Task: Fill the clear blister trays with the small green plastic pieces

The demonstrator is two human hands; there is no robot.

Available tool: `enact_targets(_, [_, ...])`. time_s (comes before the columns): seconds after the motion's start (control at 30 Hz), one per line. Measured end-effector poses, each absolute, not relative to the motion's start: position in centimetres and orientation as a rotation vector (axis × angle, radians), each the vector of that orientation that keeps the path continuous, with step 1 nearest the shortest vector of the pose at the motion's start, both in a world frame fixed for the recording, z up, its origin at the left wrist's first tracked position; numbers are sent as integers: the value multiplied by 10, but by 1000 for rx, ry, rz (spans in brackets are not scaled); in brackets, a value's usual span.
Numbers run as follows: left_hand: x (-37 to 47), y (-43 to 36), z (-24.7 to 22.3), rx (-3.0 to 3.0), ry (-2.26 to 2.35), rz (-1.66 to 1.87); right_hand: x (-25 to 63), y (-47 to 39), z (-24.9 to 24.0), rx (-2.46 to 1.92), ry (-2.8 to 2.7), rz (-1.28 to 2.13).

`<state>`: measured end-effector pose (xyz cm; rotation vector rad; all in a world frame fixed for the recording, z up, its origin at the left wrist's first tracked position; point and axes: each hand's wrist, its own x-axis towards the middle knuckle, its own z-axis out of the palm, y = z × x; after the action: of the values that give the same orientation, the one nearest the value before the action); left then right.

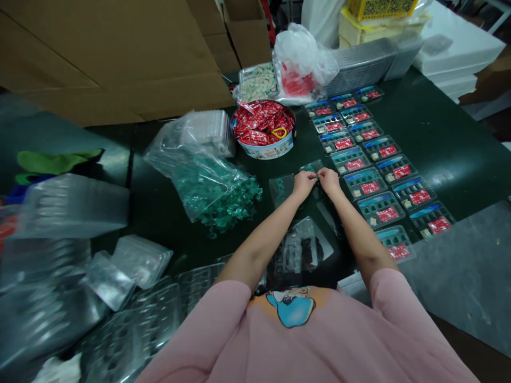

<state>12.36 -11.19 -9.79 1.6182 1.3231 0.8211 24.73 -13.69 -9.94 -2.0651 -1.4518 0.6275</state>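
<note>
My left hand (304, 184) and my right hand (329, 181) are close together above the table, fingers pinched at the near edge of a clear plastic tray (311, 166). Greenish pieces show in that tray; whatever is between my fingertips is too small to tell. Just left of my left hand lies another clear tray (281, 187) with a few green pieces in it. A loose pile of green translucent pieces (227, 199) spills from a clear plastic bag (199, 170) further left. Beyond my right hand, filled trays (369, 187) stand in rows, holding red packets and blue items.
A round tin (266, 151) of red patterned packets has yellow-handled scissors (279, 133) on top. Stacked clear trays (75, 205) crowd the left side. Cardboard boxes (115, 58) line the back. A white plastic bag (303, 56) sits behind the tin. Clear packaging (297, 247) lies before my body.
</note>
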Motion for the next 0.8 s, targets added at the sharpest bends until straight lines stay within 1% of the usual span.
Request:
enact_targets(0.27, [125, -116, -102, 1722, 1257, 830, 245, -141, -96, -1964, -1551, 554])
enact_targets(0.43, [118, -124, -89, 1816, 1242, 729, 241, -141, -94, -1984, -1636, 603])
enact_targets(0.5, [99, -128, -80, 1830, 1218, 744, 240, -141, -94, -2010, -1664, 600])
enact_targets(0.6, [48, -134, -67, 1894, 1237, 759, 238, -141, -95, -2046, -1679, 561])
enact_targets(0.7, [-11, -140, -59, 2000, 1385, 609, 237, -140, -94, -2069, -1673, 554])
enact_targets(0.8, [-51, -145, -60, 2059, 1470, 521, 238, -142, -89, -2072, -1645, 574])
